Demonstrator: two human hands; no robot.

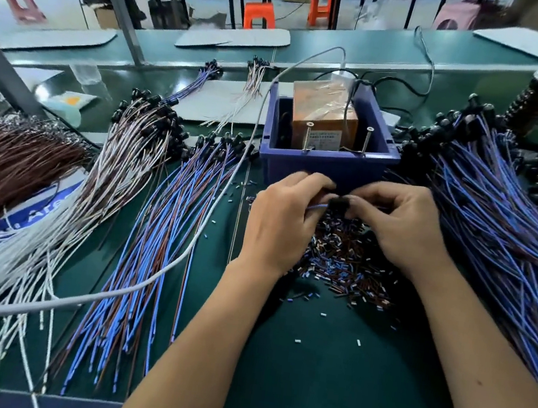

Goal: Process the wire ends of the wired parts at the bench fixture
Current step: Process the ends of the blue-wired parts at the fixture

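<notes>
Both hands meet just in front of the blue bin [329, 165], which sits at twelve o'clock from them and carries an orange box [323, 115] with two upright screws on its near edge; this looks like the fixture. The left hand [281, 219] pinches a blue wire [318, 206] near its end, and the right hand [398, 226] has its fingers curled around a small black part [338, 202] held between the two hands. Holding the piece this close to the bin's near wall probably keeps the wire end steady and lined up for the fixture, though the exact contact point is hidden by the fingers.

At six o'clock from the hands, a heap of cut insulation bits [345, 265] lies on the green tabletop [323, 375], likely falling where the stripping is done. A dense pile of blue and brown wired parts [496, 233] lies at three o'clock, within reach of the right hand. At nine o'clock, another fan of blue and brown wires [153, 240] lies spread out, apparently kept apart from the first pile, with white wires [24, 260] farther left. A grey cable [148, 277] crosses them toward the bin.
</notes>
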